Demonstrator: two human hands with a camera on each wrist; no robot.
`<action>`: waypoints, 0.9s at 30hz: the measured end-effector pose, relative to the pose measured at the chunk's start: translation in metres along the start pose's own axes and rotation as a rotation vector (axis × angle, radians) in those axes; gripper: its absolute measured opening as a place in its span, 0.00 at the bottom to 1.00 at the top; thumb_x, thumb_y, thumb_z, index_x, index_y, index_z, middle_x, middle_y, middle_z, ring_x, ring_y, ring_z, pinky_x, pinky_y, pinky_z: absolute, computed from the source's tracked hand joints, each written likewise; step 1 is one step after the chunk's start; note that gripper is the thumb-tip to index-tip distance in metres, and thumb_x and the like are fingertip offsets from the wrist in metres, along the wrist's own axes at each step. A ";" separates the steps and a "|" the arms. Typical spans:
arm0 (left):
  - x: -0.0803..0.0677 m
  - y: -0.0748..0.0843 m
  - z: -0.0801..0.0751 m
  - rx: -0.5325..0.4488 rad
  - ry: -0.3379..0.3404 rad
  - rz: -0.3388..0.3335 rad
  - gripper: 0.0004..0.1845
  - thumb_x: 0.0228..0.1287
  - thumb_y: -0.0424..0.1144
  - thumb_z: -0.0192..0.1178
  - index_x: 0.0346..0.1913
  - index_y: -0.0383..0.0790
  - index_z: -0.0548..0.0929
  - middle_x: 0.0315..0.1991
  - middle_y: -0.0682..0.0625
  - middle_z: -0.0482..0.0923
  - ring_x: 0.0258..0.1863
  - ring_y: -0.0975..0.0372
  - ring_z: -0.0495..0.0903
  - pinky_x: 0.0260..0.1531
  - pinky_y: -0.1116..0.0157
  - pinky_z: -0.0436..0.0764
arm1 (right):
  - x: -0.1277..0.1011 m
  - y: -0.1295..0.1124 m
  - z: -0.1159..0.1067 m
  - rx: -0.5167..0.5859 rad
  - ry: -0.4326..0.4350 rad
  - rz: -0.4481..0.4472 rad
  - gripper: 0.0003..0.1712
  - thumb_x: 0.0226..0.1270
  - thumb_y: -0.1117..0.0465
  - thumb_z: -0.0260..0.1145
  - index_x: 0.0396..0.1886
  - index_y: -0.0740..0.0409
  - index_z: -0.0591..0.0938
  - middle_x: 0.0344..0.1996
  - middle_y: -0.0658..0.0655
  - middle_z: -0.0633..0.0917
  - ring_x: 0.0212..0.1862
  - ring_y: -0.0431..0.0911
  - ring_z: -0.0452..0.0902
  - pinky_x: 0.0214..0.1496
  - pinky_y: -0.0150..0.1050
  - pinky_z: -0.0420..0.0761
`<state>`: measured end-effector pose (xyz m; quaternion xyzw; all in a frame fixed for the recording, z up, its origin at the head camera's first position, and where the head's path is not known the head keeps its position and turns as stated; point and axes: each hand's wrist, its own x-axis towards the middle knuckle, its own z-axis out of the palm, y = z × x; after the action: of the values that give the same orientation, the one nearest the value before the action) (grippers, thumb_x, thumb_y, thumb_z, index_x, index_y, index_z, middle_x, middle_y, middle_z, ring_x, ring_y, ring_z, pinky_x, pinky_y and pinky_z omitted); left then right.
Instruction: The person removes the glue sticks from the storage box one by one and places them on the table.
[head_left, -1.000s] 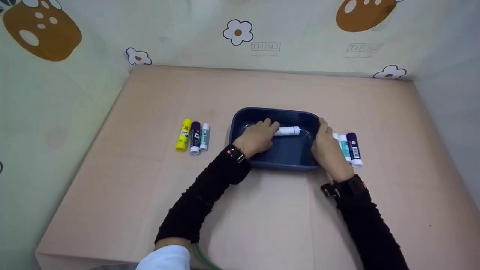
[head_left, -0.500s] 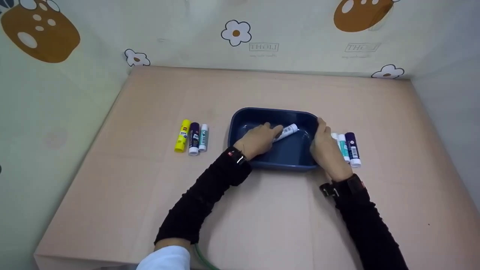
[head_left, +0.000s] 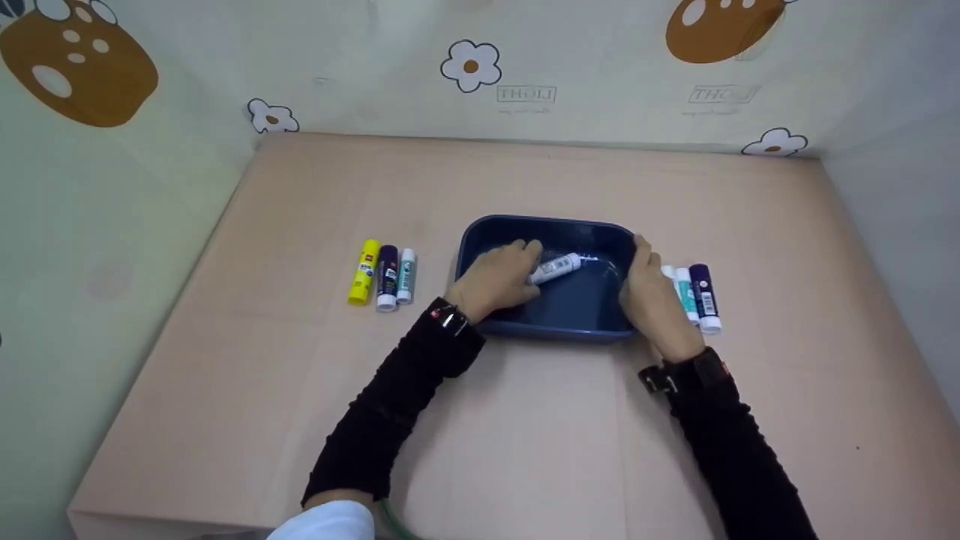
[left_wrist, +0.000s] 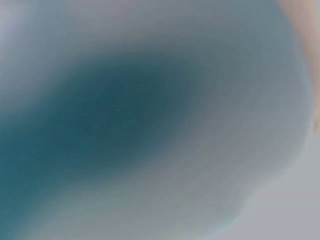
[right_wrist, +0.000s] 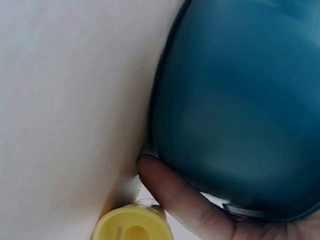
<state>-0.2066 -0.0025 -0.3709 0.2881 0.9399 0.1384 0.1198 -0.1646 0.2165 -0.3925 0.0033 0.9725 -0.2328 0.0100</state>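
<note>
A white glue stick (head_left: 556,268) lies at a slant inside a dark blue rectangular tray (head_left: 559,331). My left hand (head_left: 497,279) reaches over the tray's left side and pinches the stick's near end, with those fingertips partly hidden. With my right hand (head_left: 658,300), I grip the tray's right wall. In the right wrist view a finger (right_wrist: 180,200) curls under the tray's outer wall (right_wrist: 225,110). The round end of a yellow glue stick (right_wrist: 132,225) shows close by. The left wrist view is mostly blur.
Left of the tray, a yellow glue stick (head_left: 364,272), a dark purple one (head_left: 387,277) and a small teal-and-white one (head_left: 406,276) lie side by side. Right of it are a teal-and-white stick (head_left: 686,294) and a purple one (head_left: 705,298), partly beside my right hand. Walls stand behind the table (head_left: 300,420).
The white glue stick has turned from nearly level to slanted and shifted left with my left hand. My right hand stays on the tray's right wall.
</note>
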 end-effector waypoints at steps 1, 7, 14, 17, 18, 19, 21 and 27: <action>-0.002 -0.002 -0.003 -0.018 0.017 -0.003 0.16 0.56 0.42 0.61 0.45 0.40 0.70 0.38 0.47 0.74 0.35 0.57 0.75 0.34 0.60 0.77 | 0.000 0.000 0.000 0.001 -0.002 0.003 0.31 0.64 0.72 0.42 0.67 0.75 0.49 0.49 0.81 0.68 0.33 0.67 0.76 0.33 0.57 0.76; -0.016 -0.009 -0.018 -0.113 0.115 -0.014 0.15 0.58 0.43 0.59 0.44 0.42 0.69 0.39 0.49 0.73 0.35 0.60 0.72 0.36 0.61 0.75 | 0.000 -0.002 0.000 -0.009 0.010 0.004 0.31 0.65 0.71 0.42 0.67 0.74 0.49 0.48 0.80 0.69 0.34 0.68 0.76 0.33 0.57 0.75; -0.031 -0.018 -0.029 -0.168 0.196 -0.017 0.12 0.59 0.43 0.57 0.43 0.42 0.71 0.39 0.50 0.73 0.37 0.60 0.72 0.37 0.63 0.74 | 0.001 -0.004 0.001 -0.008 -0.006 0.020 0.31 0.65 0.70 0.42 0.67 0.73 0.48 0.48 0.80 0.68 0.35 0.68 0.75 0.34 0.58 0.75; -0.034 -0.020 -0.027 -0.167 0.203 -0.012 0.11 0.59 0.42 0.57 0.42 0.43 0.72 0.38 0.51 0.74 0.35 0.61 0.72 0.36 0.63 0.74 | 0.001 -0.003 0.000 -0.008 -0.014 0.023 0.31 0.65 0.71 0.42 0.67 0.73 0.48 0.48 0.80 0.68 0.35 0.68 0.75 0.35 0.58 0.75; -0.035 -0.021 -0.026 -0.165 0.198 -0.013 0.11 0.59 0.42 0.57 0.43 0.43 0.72 0.38 0.51 0.74 0.35 0.61 0.72 0.36 0.63 0.74 | 0.001 -0.003 0.000 -0.007 -0.018 0.026 0.31 0.65 0.71 0.42 0.67 0.73 0.48 0.48 0.80 0.68 0.36 0.67 0.75 0.35 0.58 0.75; -0.035 -0.021 -0.025 -0.163 0.189 -0.017 0.12 0.59 0.43 0.56 0.44 0.44 0.73 0.39 0.51 0.75 0.36 0.61 0.72 0.36 0.63 0.74 | 0.001 -0.003 0.000 -0.007 -0.023 0.028 0.31 0.65 0.71 0.42 0.67 0.73 0.47 0.48 0.79 0.68 0.36 0.67 0.75 0.36 0.57 0.75; -0.036 -0.021 -0.023 -0.157 0.174 -0.025 0.12 0.59 0.43 0.56 0.45 0.45 0.74 0.40 0.51 0.75 0.36 0.61 0.72 0.38 0.62 0.75 | 0.001 -0.002 -0.001 -0.005 -0.032 0.032 0.31 0.66 0.71 0.42 0.68 0.72 0.47 0.48 0.79 0.68 0.36 0.67 0.75 0.36 0.57 0.75; -0.038 -0.020 -0.023 -0.132 0.145 -0.039 0.11 0.60 0.44 0.56 0.44 0.45 0.78 0.40 0.50 0.75 0.36 0.60 0.73 0.38 0.62 0.75 | 0.001 -0.002 -0.002 0.001 -0.049 0.042 0.32 0.66 0.70 0.41 0.68 0.72 0.46 0.52 0.81 0.67 0.38 0.67 0.75 0.38 0.57 0.76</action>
<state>-0.1932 -0.0449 -0.3504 0.2506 0.9404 0.2180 0.0731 -0.1657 0.2158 -0.3904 0.0183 0.9715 -0.2333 0.0387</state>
